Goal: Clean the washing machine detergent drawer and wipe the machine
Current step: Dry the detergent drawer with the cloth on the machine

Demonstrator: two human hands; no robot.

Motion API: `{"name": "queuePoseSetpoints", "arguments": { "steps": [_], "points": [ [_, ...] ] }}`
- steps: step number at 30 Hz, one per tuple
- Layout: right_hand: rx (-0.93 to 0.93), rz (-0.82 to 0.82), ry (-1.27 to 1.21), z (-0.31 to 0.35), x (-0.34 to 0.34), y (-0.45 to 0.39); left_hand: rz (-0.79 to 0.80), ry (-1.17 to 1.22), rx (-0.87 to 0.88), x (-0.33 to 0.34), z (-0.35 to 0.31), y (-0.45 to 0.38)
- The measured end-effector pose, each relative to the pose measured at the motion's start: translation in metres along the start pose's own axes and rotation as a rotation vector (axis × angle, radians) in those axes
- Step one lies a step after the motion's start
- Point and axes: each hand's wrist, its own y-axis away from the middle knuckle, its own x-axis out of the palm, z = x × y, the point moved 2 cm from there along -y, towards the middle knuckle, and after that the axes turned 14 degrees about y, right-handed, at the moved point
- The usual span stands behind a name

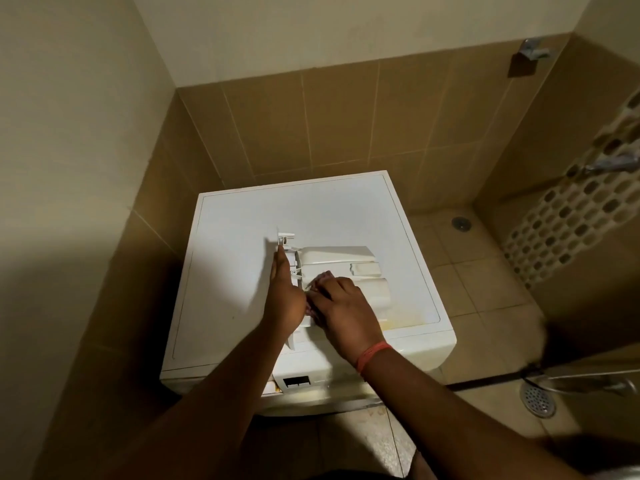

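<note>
While hands [341, 311] hide the drawer [346, 268], tiled walls [346, 116] surround

Cloth [320, 282] mostly lying hidden under right hand [341, 313]; drawer [346, 268] near end hiding beneath both hands; metal fitting [588, 384] blurring at right edge.

Detergent drawer [341, 271] atop washing machine [235, 258]
</note>
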Motion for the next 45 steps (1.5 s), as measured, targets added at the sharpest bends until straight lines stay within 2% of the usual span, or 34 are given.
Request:
{"name": "queuePoseSetpoints", "arguments": {
  "steps": [5,9,12,15,19,22,24,30,32,35,39,42,45],
  "points": [
    [-0.142,0.036,0.147,-0.042,-0.009,0.018,0.023,-0.052,-0.037,-0.003,0.000,0.000],
    [-0.025,0.053,0.219,-0.085,-0.020,0.035,0.022,-0.049,-0.038,0.001,0.001,0.000],
    [-0.046,-0.010,0.211,-0.060,-0.015,0.026,-0.015,-0.048,-0.045,0.002,-0.001,0.002],
    [-0.159,-0.039,0.178,-0.023,-0.005,0.012,-0.020,-0.056,-0.019,0.002,-0.004,0.003],
    [-0.183,-0.014,0.161,-0.035,-0.007,0.011,-0.006,-0.067,-0.017,0.001,-0.004,0.003],
    [0.004,0.040,0.135,-0.078,-0.020,0.031,-0.006,-0.046,-0.025,0.002,-0.003,0.002],
    [0.303,0.086,0.039,-0.094,-0.020,0.042,-0.033,-0.030,-0.036,0.007,-0.005,0.002],
    [1.163,-0.031,-0.513,-0.048,-0.002,0.042,-0.055,0.004,-0.065,0.013,-0.006,0.002],
    [1.345,-0.026,-0.654,-0.026,0.005,0.033,-0.061,0.023,-0.074,0.013,-0.007,0.002],
    [1.286,-0.011,-0.743,0.008,0.012,0.023,-0.053,0.032,-0.076,0.014,-0.009,0.001],
    [1.148,0.112,-0.826,0.030,0.021,0.022,-0.049,0.027,-0.067,0.011,-0.010,0.000],
    [1.276,0.082,-0.915,0.016,0.023,0.028,-0.040,0.020,-0.056,0.010,-0.009,0.000],
    [1.481,-0.054,-0.873,-0.005,0.026,0.034,-0.039,0.012,-0.053,0.010,-0.010,0.001]
  ]
}}
